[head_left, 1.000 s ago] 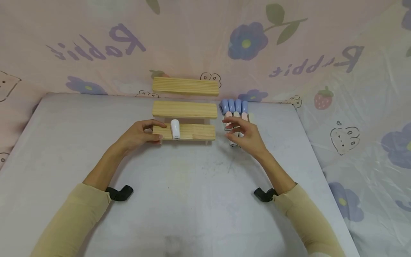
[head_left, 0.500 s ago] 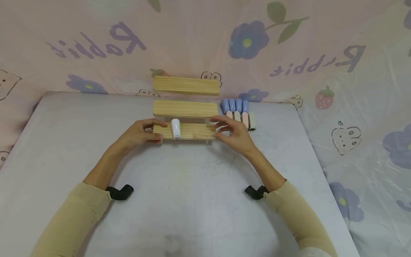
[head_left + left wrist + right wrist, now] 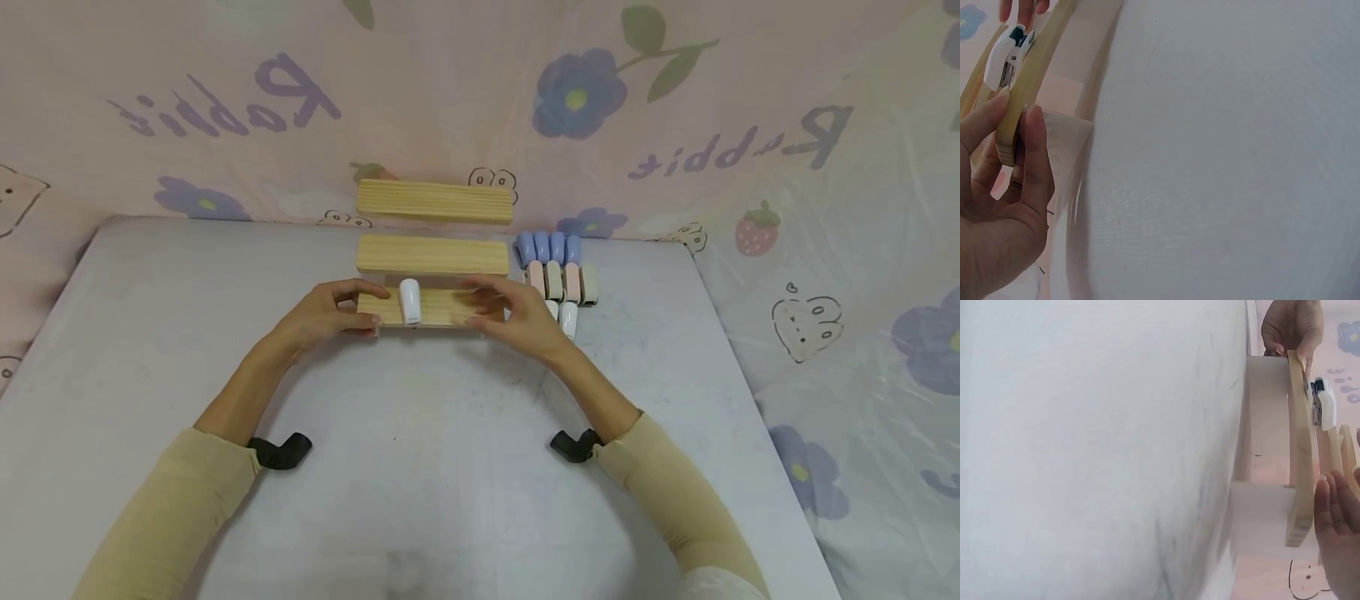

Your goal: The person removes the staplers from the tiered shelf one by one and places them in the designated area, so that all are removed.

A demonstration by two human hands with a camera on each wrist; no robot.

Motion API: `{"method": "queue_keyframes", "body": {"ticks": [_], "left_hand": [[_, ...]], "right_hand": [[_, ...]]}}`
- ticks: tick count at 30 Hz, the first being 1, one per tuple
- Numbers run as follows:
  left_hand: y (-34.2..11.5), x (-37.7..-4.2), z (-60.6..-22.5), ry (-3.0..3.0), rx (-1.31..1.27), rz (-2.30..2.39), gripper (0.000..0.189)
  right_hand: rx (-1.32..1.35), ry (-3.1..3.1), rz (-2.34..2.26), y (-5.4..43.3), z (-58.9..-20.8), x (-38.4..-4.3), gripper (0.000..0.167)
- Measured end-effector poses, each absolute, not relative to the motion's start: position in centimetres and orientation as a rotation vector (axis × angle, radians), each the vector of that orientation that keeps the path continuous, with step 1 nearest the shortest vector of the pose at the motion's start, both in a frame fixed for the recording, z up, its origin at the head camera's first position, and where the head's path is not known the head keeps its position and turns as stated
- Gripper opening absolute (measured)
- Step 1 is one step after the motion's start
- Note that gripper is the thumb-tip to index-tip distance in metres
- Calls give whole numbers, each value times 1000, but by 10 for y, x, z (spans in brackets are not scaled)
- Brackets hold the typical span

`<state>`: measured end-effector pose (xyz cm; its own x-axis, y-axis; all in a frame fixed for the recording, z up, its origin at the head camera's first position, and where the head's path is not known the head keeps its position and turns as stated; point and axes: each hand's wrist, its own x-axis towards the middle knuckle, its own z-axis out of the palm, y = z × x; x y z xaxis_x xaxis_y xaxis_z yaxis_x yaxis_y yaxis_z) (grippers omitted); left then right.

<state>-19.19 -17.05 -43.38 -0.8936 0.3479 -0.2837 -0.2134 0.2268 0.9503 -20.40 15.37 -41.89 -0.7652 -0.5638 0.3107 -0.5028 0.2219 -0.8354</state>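
Observation:
A small wooden tiered display shelf stands at the back of the table; its lowest board (image 3: 442, 308) carries a white mini stapler (image 3: 410, 302) left of middle. My left hand (image 3: 318, 315) grips that board's left end, thumb and fingers on opposite faces, as the left wrist view shows. Over the right end of the same board hovers my right hand (image 3: 527, 321), its fingers loosely bent and blurred. In the right wrist view, my right hand (image 3: 1340, 534) has relaxed fingers beside the board's top face, with nothing held, apart from the stapler (image 3: 1324, 406).
Right of the shelf, mini staplers lie in rows: blue ones (image 3: 557, 247) at the back, pink and cream ones (image 3: 553, 282) in the middle, white ones (image 3: 568, 318) in front, partly hidden by my right hand. The middle board (image 3: 432, 254) and top board (image 3: 433, 201) rise behind.
My right hand has moved left from above the staplers to over the lowest board's right end, uncovering some staplers. The left hand and the white stapler on the board have stayed put.

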Motion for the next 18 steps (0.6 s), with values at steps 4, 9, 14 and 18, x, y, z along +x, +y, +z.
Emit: {"method": "queue_keyframes", "body": {"ticks": [4, 9, 14, 18], "left_hand": [[-170, -192, -434, 2069, 126, 1717, 46], [-172, -193, -434, 2049, 124, 1716, 48], [-172, -195, -433, 2044, 124, 1711, 49], [-172, -196, -434, 2051, 131, 1706, 48]], "right_hand": [[-1033, 2381, -1612, 145, -419, -205, 54], [-1001, 2427, -1549, 136, -418, -206, 56], [-1009, 2490, -1483, 127, -418, -208, 55], [-1041, 2479, -1469, 120, -419, -209, 54]]}}
